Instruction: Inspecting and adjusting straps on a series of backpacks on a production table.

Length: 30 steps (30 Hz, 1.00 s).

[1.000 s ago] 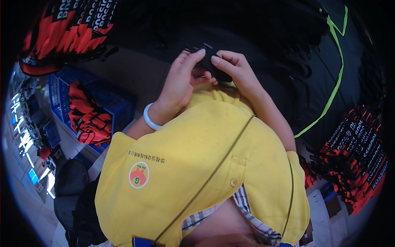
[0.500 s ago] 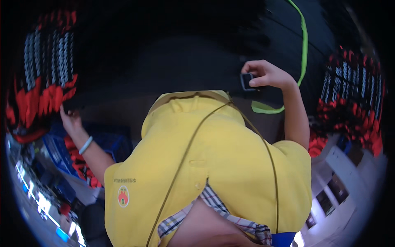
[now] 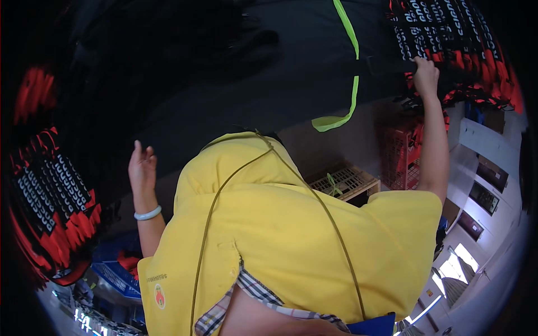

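Observation:
My left hand (image 3: pixel 143 169), with a pale bangle at the wrist, is raised near the edge of the dark work surface (image 3: pixel 235 101), fingers apart and nothing seen in them. Out to the right, my right hand (image 3: pixel 426 79) is closed around a black strip (image 3: pixel 388 66) that reaches left across a bright green band (image 3: pixel 353 92). The strip blends into the dark surface, so its full shape is hidden. Just beyond that hand lie rows of black pieces (image 3: pixel 443 25) with white print and red ends.
More black-and-red printed pieces (image 3: pixel 53 187) are stacked at the left. Below them is a blue crate (image 3: pixel 115 277). A red crate (image 3: pixel 399 154) and a pale slatted crate (image 3: pixel 350 182) stand under the surface on the right.
My right hand has moved right and away from me, to the printed pieces. My left hand has left the left stack and come inward. The whole view has turned.

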Each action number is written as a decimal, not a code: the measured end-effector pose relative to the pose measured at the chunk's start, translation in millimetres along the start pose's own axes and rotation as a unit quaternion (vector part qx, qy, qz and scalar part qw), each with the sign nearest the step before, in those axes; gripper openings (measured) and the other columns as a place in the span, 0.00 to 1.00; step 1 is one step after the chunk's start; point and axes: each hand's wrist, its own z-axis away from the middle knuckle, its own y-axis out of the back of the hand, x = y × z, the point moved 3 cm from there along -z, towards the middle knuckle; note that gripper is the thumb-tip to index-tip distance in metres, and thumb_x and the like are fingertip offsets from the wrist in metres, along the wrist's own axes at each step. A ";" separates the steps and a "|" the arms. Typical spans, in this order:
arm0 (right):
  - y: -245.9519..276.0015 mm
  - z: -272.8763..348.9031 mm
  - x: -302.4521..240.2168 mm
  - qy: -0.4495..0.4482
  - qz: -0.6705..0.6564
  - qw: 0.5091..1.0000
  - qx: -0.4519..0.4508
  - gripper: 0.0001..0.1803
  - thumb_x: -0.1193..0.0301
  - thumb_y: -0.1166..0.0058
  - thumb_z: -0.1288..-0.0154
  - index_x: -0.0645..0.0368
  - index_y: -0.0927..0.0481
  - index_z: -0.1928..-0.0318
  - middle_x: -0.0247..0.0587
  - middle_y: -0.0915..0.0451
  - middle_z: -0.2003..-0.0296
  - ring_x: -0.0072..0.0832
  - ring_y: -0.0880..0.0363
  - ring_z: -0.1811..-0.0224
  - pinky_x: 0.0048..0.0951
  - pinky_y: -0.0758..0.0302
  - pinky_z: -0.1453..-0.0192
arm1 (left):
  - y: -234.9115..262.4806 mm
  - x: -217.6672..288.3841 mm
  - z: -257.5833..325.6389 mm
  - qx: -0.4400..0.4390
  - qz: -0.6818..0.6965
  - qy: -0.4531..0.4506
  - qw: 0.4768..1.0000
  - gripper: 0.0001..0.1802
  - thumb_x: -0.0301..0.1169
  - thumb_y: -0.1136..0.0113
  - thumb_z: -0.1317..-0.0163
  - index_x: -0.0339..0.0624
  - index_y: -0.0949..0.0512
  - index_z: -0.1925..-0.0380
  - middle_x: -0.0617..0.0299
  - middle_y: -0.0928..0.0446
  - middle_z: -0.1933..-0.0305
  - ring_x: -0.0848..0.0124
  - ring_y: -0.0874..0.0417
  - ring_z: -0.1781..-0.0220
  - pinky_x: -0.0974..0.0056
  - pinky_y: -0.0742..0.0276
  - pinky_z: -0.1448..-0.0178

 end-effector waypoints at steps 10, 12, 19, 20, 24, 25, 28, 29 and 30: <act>-155.4 -49.3 -45.3 -0.056 -0.075 0.968 -0.231 0.38 0.71 0.48 0.40 0.41 0.44 0.30 0.43 0.54 0.27 0.42 0.55 0.25 0.55 0.43 0.30 | -80.0 -100.8 -40.1 -0.108 0.012 0.172 0.979 0.18 0.39 0.50 0.30 0.34 0.28 0.53 0.46 0.24 0.47 0.61 0.23 0.41 0.64 0.25 0.40; -160.0 -53.1 -97.8 -0.079 -0.225 0.969 -0.069 0.31 0.54 0.54 0.34 0.45 0.39 0.32 0.49 0.44 0.31 0.45 0.48 0.27 0.49 0.38 0.32 | -73.6 -93.4 -40.5 -0.080 -0.078 0.148 0.983 0.18 0.38 0.50 0.29 0.33 0.29 0.51 0.46 0.25 0.46 0.60 0.23 0.41 0.63 0.26 0.40; -156.3 -25.1 -215.5 -0.141 -0.130 0.969 0.156 0.34 0.43 0.57 0.34 0.55 0.28 0.39 0.51 0.27 0.42 0.45 0.32 0.38 0.49 0.30 0.44 | -55.5 -87.5 -30.9 -0.022 -0.048 0.083 0.995 0.16 0.33 0.50 0.31 0.36 0.33 0.48 0.48 0.24 0.48 0.60 0.21 0.44 0.62 0.25 0.42; -160.1 -25.8 -218.9 -0.153 -0.126 0.970 0.140 0.35 0.42 0.58 0.34 0.55 0.28 0.39 0.51 0.28 0.41 0.45 0.32 0.38 0.49 0.30 0.43 | -49.7 -85.2 -30.3 -0.004 -0.044 0.066 0.997 0.16 0.32 0.50 0.31 0.36 0.33 0.48 0.48 0.24 0.49 0.61 0.21 0.45 0.62 0.25 0.42; -156.0 -31.5 -212.4 -0.151 -0.160 0.969 0.109 0.35 0.40 0.60 0.34 0.54 0.27 0.40 0.52 0.30 0.39 0.44 0.32 0.37 0.47 0.32 0.39 | -20.0 -70.9 -23.8 0.031 -0.055 0.046 0.997 0.17 0.32 0.51 0.30 0.37 0.34 0.45 0.50 0.25 0.47 0.63 0.21 0.44 0.62 0.25 0.42; -149.4 -33.9 -210.5 -0.170 -0.175 0.969 0.049 0.35 0.39 0.61 0.34 0.52 0.27 0.40 0.53 0.32 0.38 0.44 0.33 0.36 0.46 0.34 0.37 | -12.0 -68.1 -21.7 0.037 -0.070 0.052 0.995 0.17 0.33 0.52 0.30 0.37 0.34 0.46 0.51 0.24 0.47 0.64 0.21 0.45 0.63 0.25 0.42; -87.7 -41.2 -227.0 -0.189 -0.121 0.971 0.080 0.28 0.48 0.53 0.33 0.54 0.25 0.42 0.59 0.35 0.37 0.46 0.34 0.36 0.44 0.37 0.35 | 9.1 -62.1 -14.4 0.050 -0.076 0.043 0.995 0.16 0.34 0.52 0.30 0.38 0.32 0.47 0.54 0.23 0.49 0.67 0.20 0.47 0.64 0.25 0.43; -58.1 -48.6 -243.9 -0.177 -0.128 0.970 0.103 0.28 0.48 0.53 0.33 0.54 0.25 0.42 0.59 0.35 0.37 0.46 0.34 0.36 0.44 0.37 0.35 | 15.2 -60.6 -11.9 0.057 -0.067 0.040 0.995 0.16 0.34 0.52 0.30 0.38 0.32 0.47 0.54 0.23 0.49 0.67 0.20 0.47 0.64 0.25 0.43; -23.6 -57.5 -267.6 -0.063 -0.277 0.947 0.153 0.24 0.54 0.50 0.33 0.56 0.25 0.43 0.56 0.33 0.39 0.45 0.34 0.37 0.42 0.37 0.35 | 19.4 -60.0 -10.3 0.058 -0.056 0.042 0.996 0.15 0.34 0.52 0.30 0.39 0.31 0.48 0.56 0.22 0.50 0.68 0.20 0.48 0.65 0.25 0.44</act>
